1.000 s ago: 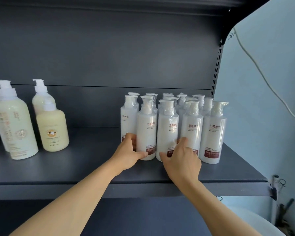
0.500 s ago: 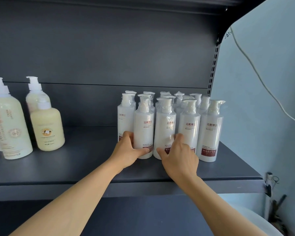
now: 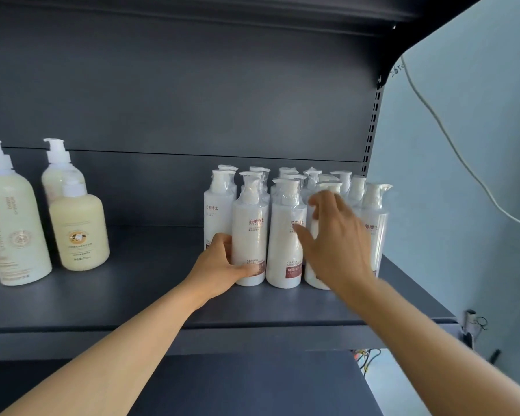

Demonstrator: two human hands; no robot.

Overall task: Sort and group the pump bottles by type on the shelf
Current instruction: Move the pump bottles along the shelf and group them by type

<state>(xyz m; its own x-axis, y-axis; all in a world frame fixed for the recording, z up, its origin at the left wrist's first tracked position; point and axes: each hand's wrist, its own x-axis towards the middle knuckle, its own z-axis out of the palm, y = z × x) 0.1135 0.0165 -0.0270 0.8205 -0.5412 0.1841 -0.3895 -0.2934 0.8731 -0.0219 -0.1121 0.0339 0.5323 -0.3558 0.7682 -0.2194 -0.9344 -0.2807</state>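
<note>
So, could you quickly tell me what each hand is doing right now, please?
Left hand: grips the base of a white pump bottle.
Right hand: open, fingers spread, holding nothing.

Dark shelf [image 3: 150, 295], cream bottles [image 3: 78, 232] left, white pump bottles [image 3: 284, 235] right

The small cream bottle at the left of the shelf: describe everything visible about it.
The small cream bottle is squat and round-shouldered, pale yellow, seemingly plastic, with a white cap or collar on top and a round brown-and-white emblem above small print on its front. It stands upright on the dark shelf, in front of a taller pump bottle and right of a larger one. Neither hand touches it.
</note>
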